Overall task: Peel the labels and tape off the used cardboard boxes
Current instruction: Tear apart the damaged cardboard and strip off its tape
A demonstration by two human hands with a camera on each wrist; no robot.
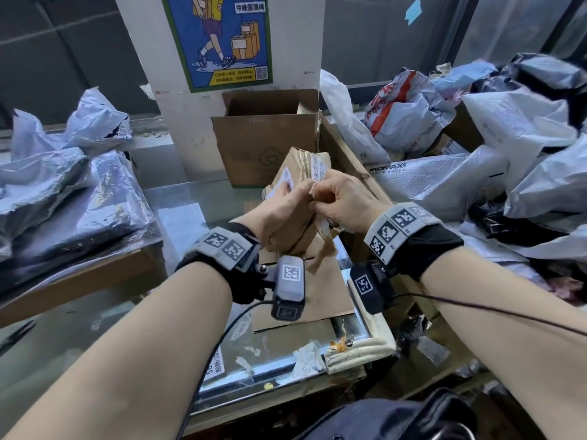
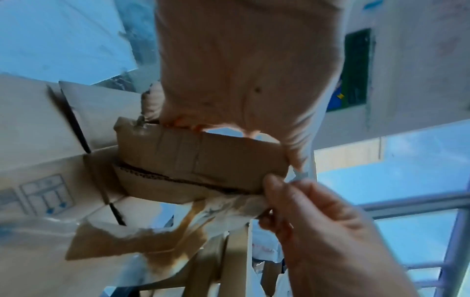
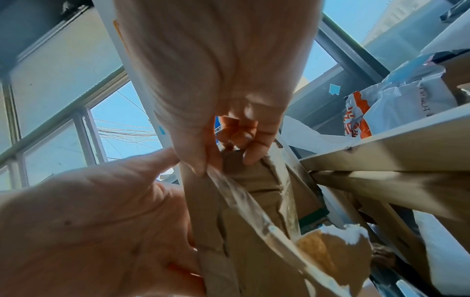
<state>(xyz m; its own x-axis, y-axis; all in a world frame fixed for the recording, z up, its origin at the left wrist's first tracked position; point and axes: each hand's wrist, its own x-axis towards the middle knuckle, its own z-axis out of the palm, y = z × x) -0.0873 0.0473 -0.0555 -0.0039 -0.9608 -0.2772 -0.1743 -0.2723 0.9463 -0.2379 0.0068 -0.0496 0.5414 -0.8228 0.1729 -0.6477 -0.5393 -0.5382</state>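
Note:
A crumpled brown cardboard box (image 1: 297, 168) with a white printed label (image 1: 318, 169) is held up over the glass table at centre. My left hand (image 1: 286, 193) grips the box from the left, fingers curled round its edge. My right hand (image 1: 317, 193) pinches a strip of clear tape (image 1: 324, 224) between thumb and fingers at the box's near edge. In the left wrist view the left hand (image 2: 241, 80) clamps the cardboard (image 2: 198, 160) while the right hand (image 2: 318, 221) holds the tape end (image 2: 300, 176). In the right wrist view the tape (image 3: 249, 201) hangs down with torn brown paper stuck to it.
An open cardboard box (image 1: 263, 141) stands behind the hands against a pillar with a poster (image 1: 222, 39). Grey plastic mailer bags lie piled at left (image 1: 63, 185) and right (image 1: 508, 160). Flat cardboard (image 1: 317, 296) and torn label scraps (image 1: 305, 354) lie on the glass table (image 1: 184, 217).

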